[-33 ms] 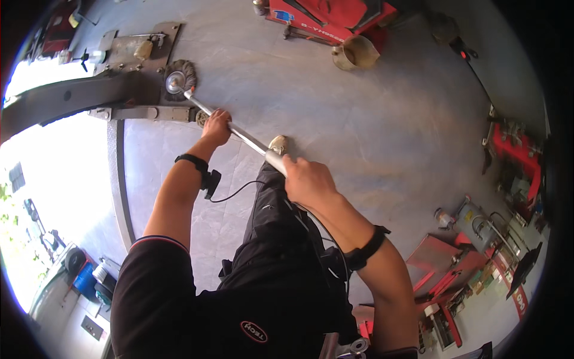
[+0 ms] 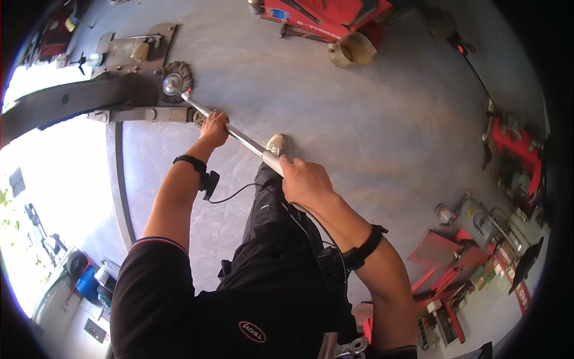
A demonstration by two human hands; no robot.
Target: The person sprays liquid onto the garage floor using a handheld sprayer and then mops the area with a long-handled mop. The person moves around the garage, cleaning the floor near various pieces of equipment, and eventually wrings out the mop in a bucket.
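A mop [image 2: 242, 138] with a silver pole slants from my body toward the far left. Its round grey strand head [image 2: 185, 73] lies on the floor against the steel base of a post. My left hand [image 2: 214, 128] is closed around the pole about midway, ahead of the right. Farther back, my right hand [image 2: 307, 181] wraps the thicker pale grip, whose rear end is hidden by the hand and forearm. A round metal disc [image 2: 173, 84] shows at the centre of the mop head.
The grey steel post [image 2: 66, 96] and bolted base plate [image 2: 162, 45] stand at the left. A metal pot [image 2: 353, 51] sits beside a red machine [image 2: 332, 18] at the far side. Red equipment [image 2: 448, 260] lies at the right. My shoe [image 2: 276, 144] is just under the pole.
The whole view has shifted slightly, so everything sits a little to the left. Both hands keep their hold on the mop, whose head stays by the post's base.
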